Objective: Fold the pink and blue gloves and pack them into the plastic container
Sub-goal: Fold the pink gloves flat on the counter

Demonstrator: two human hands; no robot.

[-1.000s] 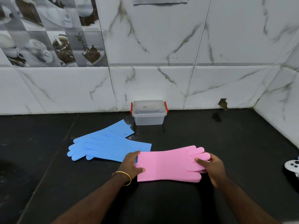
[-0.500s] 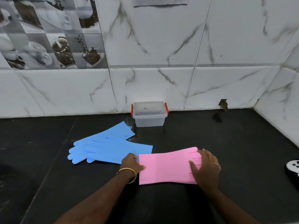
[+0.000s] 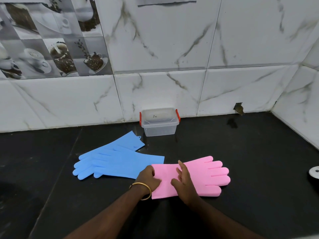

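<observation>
The pink gloves (image 3: 207, 176) lie flat on the black counter (image 3: 250, 152), fingers pointing right and cuff to the left. My left hand (image 3: 147, 178) grips the cuff edge, thumb on top. My right hand (image 3: 184, 183) rests flat on the middle of the pink gloves with its fingers spread. The blue gloves (image 3: 117, 163) lie stacked and unfolded to the left, fingers pointing left; their cuff end touches the pink cuff. The clear plastic container (image 3: 159, 130) with red clips stands against the wall behind, its lid on.
Marble-tiled walls close the back and the right side of the counter. A white round object (image 3: 315, 172) sits at the right edge. A small hole (image 3: 238, 108) shows in the wall base to the right of the container.
My right hand has slid left from the pink fingertips to the middle of the gloves, leaving the fingers uncovered and stretched out flat. My left hand has stayed at the cuff.
</observation>
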